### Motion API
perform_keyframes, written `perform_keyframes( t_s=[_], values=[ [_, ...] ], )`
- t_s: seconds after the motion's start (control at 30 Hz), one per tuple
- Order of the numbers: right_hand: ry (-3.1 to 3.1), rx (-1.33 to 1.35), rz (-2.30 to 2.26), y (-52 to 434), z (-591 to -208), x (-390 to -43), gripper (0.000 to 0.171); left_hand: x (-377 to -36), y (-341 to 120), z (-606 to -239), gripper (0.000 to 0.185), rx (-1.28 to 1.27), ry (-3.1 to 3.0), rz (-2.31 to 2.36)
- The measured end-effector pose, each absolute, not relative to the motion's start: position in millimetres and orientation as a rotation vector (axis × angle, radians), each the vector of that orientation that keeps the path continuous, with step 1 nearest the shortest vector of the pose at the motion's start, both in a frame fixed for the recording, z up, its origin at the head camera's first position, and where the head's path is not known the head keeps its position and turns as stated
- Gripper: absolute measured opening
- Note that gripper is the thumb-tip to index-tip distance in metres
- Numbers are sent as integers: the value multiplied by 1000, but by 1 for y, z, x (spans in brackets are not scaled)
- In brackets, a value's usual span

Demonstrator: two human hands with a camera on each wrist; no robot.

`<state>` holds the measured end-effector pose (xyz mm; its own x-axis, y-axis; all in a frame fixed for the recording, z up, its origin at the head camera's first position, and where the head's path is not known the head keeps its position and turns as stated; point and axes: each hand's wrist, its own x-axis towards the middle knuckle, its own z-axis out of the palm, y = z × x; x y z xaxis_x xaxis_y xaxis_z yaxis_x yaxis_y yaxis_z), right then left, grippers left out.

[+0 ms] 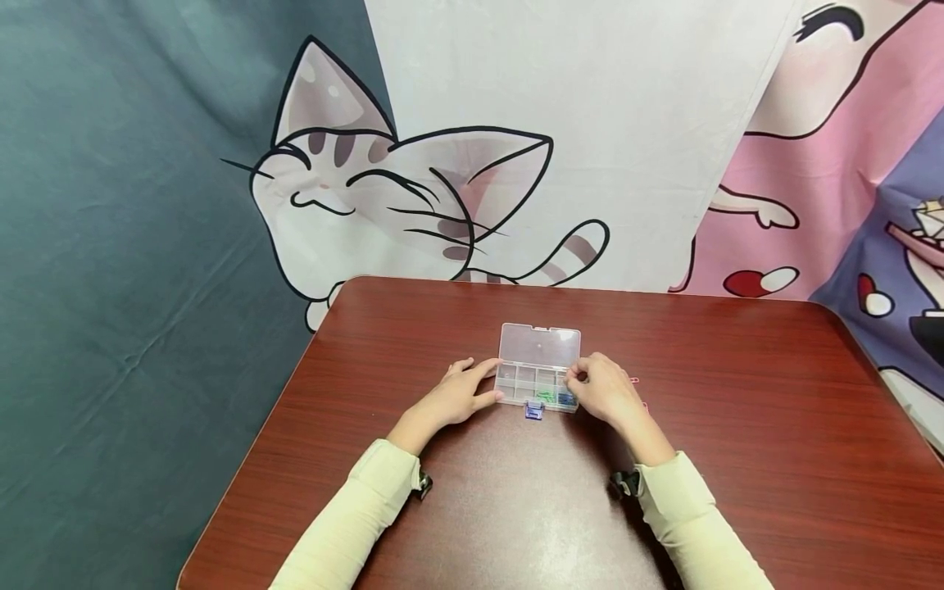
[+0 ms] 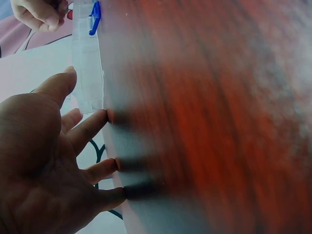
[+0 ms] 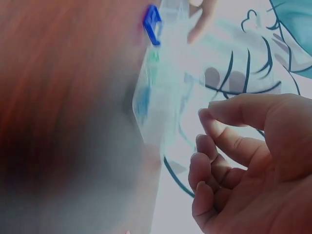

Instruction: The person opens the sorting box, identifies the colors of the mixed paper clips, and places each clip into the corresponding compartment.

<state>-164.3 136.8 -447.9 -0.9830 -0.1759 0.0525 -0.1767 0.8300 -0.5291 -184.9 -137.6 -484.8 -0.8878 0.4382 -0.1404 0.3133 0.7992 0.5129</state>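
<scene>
While the clear box lies open on the tabletop, its lid laid back on the far side, both hands flank it. The left hand rests released at the box's left end, fingers straight and touching its wall. The right hand is at the box's right end, fingers curled; whether they pinch anything I cannot tell.
</scene>
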Motion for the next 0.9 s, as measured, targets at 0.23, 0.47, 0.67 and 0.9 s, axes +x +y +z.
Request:
perform_keyframes(
  t_s=[0.23, 0.47, 0.67, 0.9],
  values=[
    [-2992, 295, 884, 162, -441, -166, 7, -184, -138, -484, 61, 572, 2735, 709],
    [-2997, 298, 904, 190, -438, -164, 8, -185, -138, -485, 62, 568, 2731, 699],
    [-2999, 302, 899, 213, -437, -159, 10, -184, -139, -485, 61, 574, 2729, 710],
    [-3012, 310, 853, 236, -444, -148, 12, -184, -139, -484, 61, 589, 2725, 706]
  ],
)
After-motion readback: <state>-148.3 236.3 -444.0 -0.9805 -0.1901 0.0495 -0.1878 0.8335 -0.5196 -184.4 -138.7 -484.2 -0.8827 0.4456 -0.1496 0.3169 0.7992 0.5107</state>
